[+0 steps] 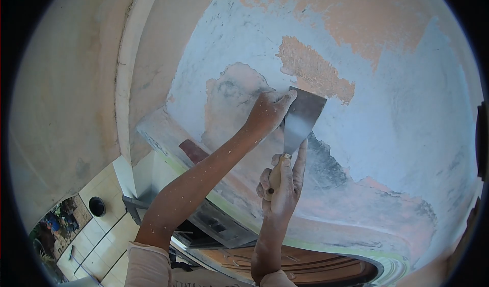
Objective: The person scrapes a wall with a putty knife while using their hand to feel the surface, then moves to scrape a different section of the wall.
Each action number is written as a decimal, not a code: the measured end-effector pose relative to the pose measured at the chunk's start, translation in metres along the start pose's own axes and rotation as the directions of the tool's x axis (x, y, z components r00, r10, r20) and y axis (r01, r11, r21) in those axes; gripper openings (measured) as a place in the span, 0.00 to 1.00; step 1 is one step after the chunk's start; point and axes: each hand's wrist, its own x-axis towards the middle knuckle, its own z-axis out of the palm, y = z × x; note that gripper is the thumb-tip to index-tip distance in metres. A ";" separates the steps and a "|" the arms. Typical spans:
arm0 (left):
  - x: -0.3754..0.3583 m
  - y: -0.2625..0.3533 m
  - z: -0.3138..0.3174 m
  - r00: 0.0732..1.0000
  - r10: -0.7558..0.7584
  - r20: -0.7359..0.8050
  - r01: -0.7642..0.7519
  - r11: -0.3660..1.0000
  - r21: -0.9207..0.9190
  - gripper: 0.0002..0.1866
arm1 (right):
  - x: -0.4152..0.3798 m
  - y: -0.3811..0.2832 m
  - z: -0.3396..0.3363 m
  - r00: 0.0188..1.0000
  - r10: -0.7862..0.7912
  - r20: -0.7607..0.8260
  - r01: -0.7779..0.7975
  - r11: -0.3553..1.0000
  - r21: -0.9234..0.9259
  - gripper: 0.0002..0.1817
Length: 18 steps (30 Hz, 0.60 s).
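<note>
A putty knife (305, 115) with a wide grey metal blade and a pale handle is held up against the patchy wall (402, 119). My right hand (289, 185) is closed around its handle, the index finger stretched along the base of the blade. My left hand (268, 111) pinches the upper left corner of the blade, thumb on the front; the fingers behind are partly hidden. Just above the blade edge lies a rough peach patch (316, 70) where the pale blue paint is gone. Pale dust marks both hands.
A ledge (224, 180) with a greenish edge runs below the work area, above a brown wooden panel (316, 266) with curved lines. Down left, a black bucket (97, 206) stands on the tiled floor (97, 238). A vertical white strip (126, 78) marks the wall on the left.
</note>
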 end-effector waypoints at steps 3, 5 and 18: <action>0.004 0.010 0.000 0.990 -0.143 -0.020 0.140 0.986 -0.089 0.23 | 0.002 0.000 0.005 1.000 -0.012 0.011 0.012 1.000 0.029 0.31; -0.001 0.004 0.001 0.994 -0.112 -0.009 0.111 0.993 -0.036 0.23 | 0.000 -0.002 0.003 1.000 0.002 0.004 -0.002 0.999 0.038 0.31; 0.000 0.019 0.000 0.981 -0.193 -0.004 0.191 0.972 -0.137 0.20 | 0.000 -0.004 0.003 0.999 -0.016 0.028 0.017 1.000 -0.015 0.32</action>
